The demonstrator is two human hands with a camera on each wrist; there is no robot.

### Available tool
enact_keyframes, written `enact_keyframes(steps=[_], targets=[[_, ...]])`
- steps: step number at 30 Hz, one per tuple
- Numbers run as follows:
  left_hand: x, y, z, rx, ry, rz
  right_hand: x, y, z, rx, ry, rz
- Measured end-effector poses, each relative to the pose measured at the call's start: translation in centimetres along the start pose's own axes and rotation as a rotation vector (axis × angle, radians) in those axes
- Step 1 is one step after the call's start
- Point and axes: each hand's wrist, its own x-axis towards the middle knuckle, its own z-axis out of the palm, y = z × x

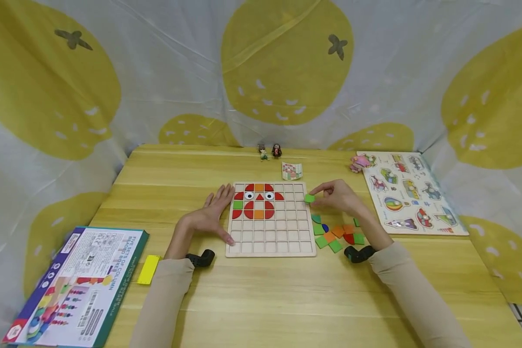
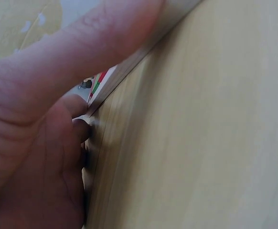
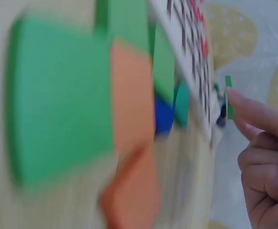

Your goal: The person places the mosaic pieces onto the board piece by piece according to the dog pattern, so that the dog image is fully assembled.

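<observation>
A wooden grid board (image 1: 289,237) lies mid-table, its upper left squares filled with red, orange, green and eye-marked tiles. Against its left edge rests my left hand (image 1: 206,220), fingers spread and thumb at the lower left corner; in the left wrist view the thumb (image 2: 81,52) lies along the board's side. Just off the board's upper right edge, my right hand (image 1: 340,197) pinches a green square tile (image 1: 310,198), seen edge-on in the right wrist view (image 3: 229,98). Loose green, orange, red and blue tiles (image 1: 338,230) lie below that hand, blurred in the right wrist view.
Behind the board lies a small pattern card (image 1: 292,170), with two small figurines (image 1: 276,151) farther back. A picture puzzle board (image 1: 413,193) and pink toy (image 1: 359,163) are at right. At left are a printed box (image 1: 80,280) and a yellow piece (image 1: 149,269).
</observation>
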Motion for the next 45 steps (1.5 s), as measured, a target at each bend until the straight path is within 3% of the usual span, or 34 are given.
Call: enact_keyframes(steps=[5, 9, 14, 25, 28, 32, 38, 45], targets=[[-0.1, -0.1, 0.1, 0.010, 0.000, -0.016, 0.9, -2.8, 3.1, 0.025, -0.093, -0.028], [-0.1, 0.1, 0.1, 0.006, -0.002, -0.009, 1.8, -3.7, 4.8, 0.004, -0.077, -0.007], [-0.1, 0.0, 0.1, -0.005, 0.004, -0.005, 2.4, -3.7, 5.3, 0.022, -0.057, 0.011], [-0.1, 0.1, 0.0, 0.000, 0.003, 0.002, 2.8, -4.3, 6.5, 0.070, -0.072, -0.047], [-0.1, 0.1, 0.0, 0.004, 0.000, -0.004, 2.6, -4.5, 5.8, 0.066, -0.062, -0.047], [-0.2, 0.5, -0.1, 0.006, -0.010, -0.012, 1.3, -3.8, 3.3, 0.056, -0.033, -0.045], [-0.2, 0.6, -0.1, -0.005, -0.005, -0.016, -2.6, -0.3, -0.3, -0.032, -0.019, -0.029], [-0.1, 0.3, 0.1, -0.002, -0.003, -0.009, -6.5, 3.8, -2.3, -0.037, -0.093, 0.056]])
